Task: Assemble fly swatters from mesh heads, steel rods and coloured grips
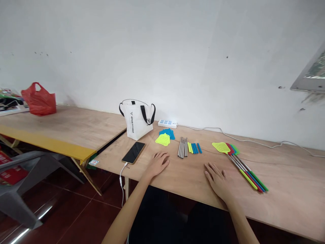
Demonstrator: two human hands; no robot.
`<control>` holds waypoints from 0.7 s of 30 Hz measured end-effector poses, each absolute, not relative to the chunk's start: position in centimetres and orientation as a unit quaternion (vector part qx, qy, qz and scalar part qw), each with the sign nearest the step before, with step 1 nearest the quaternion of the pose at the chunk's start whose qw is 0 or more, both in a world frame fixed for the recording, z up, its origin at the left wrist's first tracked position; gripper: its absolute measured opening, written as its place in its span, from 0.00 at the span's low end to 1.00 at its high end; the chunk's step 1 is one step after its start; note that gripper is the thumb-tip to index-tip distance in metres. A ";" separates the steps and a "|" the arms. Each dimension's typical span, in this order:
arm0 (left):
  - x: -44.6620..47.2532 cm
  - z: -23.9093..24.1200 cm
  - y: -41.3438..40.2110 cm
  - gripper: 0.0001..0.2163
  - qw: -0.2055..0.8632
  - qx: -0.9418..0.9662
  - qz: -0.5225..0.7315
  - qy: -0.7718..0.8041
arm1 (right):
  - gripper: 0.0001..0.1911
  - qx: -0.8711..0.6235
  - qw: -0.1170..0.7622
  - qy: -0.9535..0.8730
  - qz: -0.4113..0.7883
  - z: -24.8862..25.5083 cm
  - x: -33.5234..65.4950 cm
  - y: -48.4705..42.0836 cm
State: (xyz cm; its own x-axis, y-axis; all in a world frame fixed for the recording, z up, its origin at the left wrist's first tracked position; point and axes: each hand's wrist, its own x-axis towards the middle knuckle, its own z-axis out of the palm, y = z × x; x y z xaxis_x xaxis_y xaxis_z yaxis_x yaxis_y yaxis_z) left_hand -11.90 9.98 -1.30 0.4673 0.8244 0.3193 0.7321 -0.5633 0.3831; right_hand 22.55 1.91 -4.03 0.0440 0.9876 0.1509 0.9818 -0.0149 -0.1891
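My left hand (157, 165) lies flat on the wooden table with its fingers stretched out, holding nothing. Palm down too, my right hand (217, 178) rests with fingers apart, left of several fly swatters (240, 164) with yellow, red, blue and green heads and grips. Beyond my left hand are loose yellow swatter heads (163, 139) and blue swatter heads (167, 133). Several metal tubes (182, 147) lie side by side between the hands, farther back. Just right of them sit short yellow grips (190, 147) and blue grips (195, 148).
A phone (133, 152) on a white cable (121, 179) lies at the left, before a white bag (138, 122). A power strip (167, 123) stands by the wall, its cord (228, 134) running right. A red plastic bag (42, 101) sits on another table (76, 127), past a gap.
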 end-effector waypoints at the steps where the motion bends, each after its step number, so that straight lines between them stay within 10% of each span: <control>1: -11.9 -1.2 10.0 0.16 0.096 0.851 0.238 0.458 | 0.30 -0.712 0.118 -0.692 0.013 -3.9 22.5 1.9; 10: -11.4 -1.4 9.4 0.18 0.095 0.853 0.228 0.459 | 0.30 -0.713 0.123 -0.689 0.019 -3.8 22.2 1.9; 21: -7.7 0.4 15.5 0.44 0.119 0.915 0.144 0.359 | 0.29 -0.710 0.126 -0.693 0.008 -3.8 22.2 1.7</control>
State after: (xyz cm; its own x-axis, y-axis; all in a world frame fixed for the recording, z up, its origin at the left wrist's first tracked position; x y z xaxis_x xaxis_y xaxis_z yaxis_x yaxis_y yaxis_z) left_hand -7.73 15.53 0.43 0.7013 0.6905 0.1771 0.6220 -0.7141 0.3212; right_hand 22.22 1.73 -3.79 0.0391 0.9858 0.1636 0.9818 -0.0074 -0.1900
